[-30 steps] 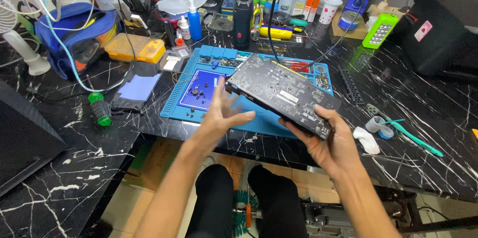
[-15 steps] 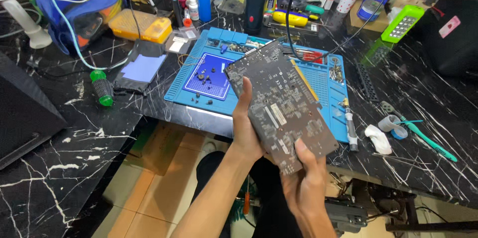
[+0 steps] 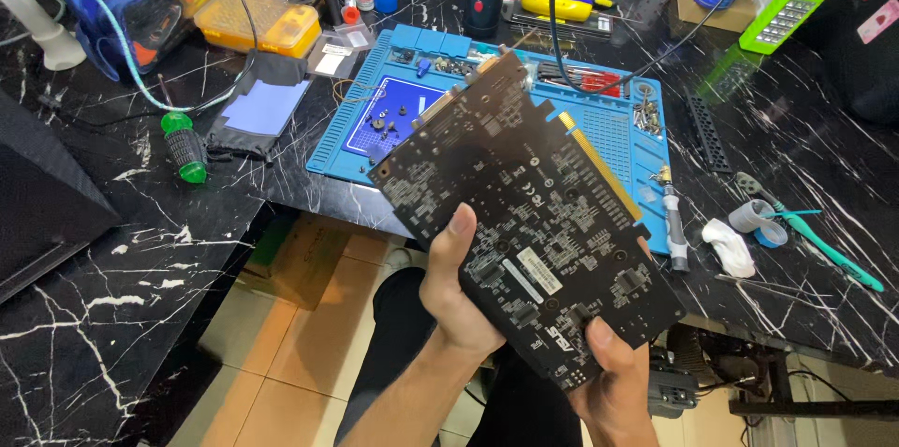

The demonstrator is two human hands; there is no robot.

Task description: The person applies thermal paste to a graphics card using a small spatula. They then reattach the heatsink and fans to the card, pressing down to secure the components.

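Black and densely soldered, the circuit board (image 3: 524,222) is being held at the centre of the frame, tilted, above the counter's (image 3: 824,157) edge. The left hand (image 3: 459,293) is pinching its lower left edge, thumb lying on the component face, while the right hand (image 3: 613,381) is clamping the lower corner, thumb on top; both grips are closed on the board. It looks stiff and fairly light but fragile, so the bare edges seem the safest places to take hold, away from the solder points and the gold connector strip on its upper right edge. Behind it, a blue work mat (image 3: 609,133) is lying on the counter. The board's underside and the fingers beneath it are hidden.
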